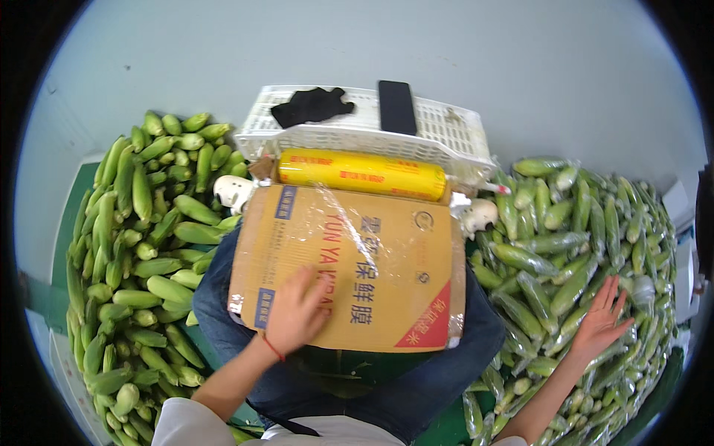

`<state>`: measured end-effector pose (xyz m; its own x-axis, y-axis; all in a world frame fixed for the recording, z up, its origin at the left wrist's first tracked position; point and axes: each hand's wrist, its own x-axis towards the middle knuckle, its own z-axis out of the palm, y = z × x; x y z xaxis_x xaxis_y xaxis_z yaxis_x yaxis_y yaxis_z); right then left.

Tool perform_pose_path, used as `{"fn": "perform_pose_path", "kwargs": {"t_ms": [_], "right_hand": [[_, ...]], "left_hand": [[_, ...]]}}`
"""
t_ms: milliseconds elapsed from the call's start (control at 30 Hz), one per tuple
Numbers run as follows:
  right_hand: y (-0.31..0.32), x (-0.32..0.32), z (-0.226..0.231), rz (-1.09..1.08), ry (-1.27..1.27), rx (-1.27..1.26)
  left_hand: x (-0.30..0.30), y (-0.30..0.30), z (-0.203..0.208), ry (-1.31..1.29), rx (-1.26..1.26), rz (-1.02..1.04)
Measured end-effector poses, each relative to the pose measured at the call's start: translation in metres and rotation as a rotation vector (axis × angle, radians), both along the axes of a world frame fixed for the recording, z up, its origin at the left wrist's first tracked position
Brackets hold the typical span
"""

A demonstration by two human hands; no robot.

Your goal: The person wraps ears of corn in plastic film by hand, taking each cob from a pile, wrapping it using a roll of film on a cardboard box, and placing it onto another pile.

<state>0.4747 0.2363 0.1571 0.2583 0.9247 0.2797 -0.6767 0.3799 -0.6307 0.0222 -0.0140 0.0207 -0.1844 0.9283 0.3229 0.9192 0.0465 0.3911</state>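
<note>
A flattened-looking cardboard box [387, 253] lies across my knees, with clear film shining on its top. Over its near left part is my left hand [297, 308], slightly blurred, fingers loosely stretched forward and nothing visible in them. Along the box's far edge lies a yellow roll of plastic film [362, 174]. My right hand [601, 320] reaches out to the right, fingers spread, above the heap of film-wrapped corn ears [547, 297]. It holds nothing. To the left is a big heap of unwrapped corn ears [152, 267] in green husks.
Behind the roll stands a white plastic basket [439, 126], bearing a black cloth or glove [312, 106] and a black phone [397, 107]. White rounded objects with dark spots [233, 193] flank the roll. A pale wall [372, 37] rises behind.
</note>
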Motion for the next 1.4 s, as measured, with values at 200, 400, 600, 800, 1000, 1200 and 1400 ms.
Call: {"fn": "perform_pose_path", "kwargs": {"t_ms": [200, 400, 600, 800, 1000, 1200, 1400], "right_hand": [[-0.091, -0.246, -0.122, 0.529, -1.669, 0.398], [-0.067, -0.308, -0.179, 0.123, -1.841, 0.394], [-0.024, -0.243, -0.216, 0.458, -1.44, 0.089], [-0.098, -0.149, -0.146, 0.725, -1.603, -0.044], [-0.129, -0.162, -0.149, 0.992, -1.58, -0.24], [-0.117, -0.189, -0.16, 0.803, -1.867, 0.055], [-0.125, -0.187, -0.144, 0.687, -1.77, -0.109]], "left_hand": [[-0.137, 0.051, -0.051, 0.137, 0.23, 0.229], [-0.165, 0.091, 0.016, -0.468, 0.439, 0.287], [-0.137, -0.03, 0.054, -0.335, 0.235, 0.024], [-0.073, -0.152, 0.007, -0.413, 0.065, 0.006], [-0.249, -0.207, -0.167, -0.603, 0.55, 1.735], [-0.328, -0.286, -0.263, -1.364, 0.414, 1.484], [-0.187, -0.225, -0.072, -1.379, 0.491, 1.024]]}}
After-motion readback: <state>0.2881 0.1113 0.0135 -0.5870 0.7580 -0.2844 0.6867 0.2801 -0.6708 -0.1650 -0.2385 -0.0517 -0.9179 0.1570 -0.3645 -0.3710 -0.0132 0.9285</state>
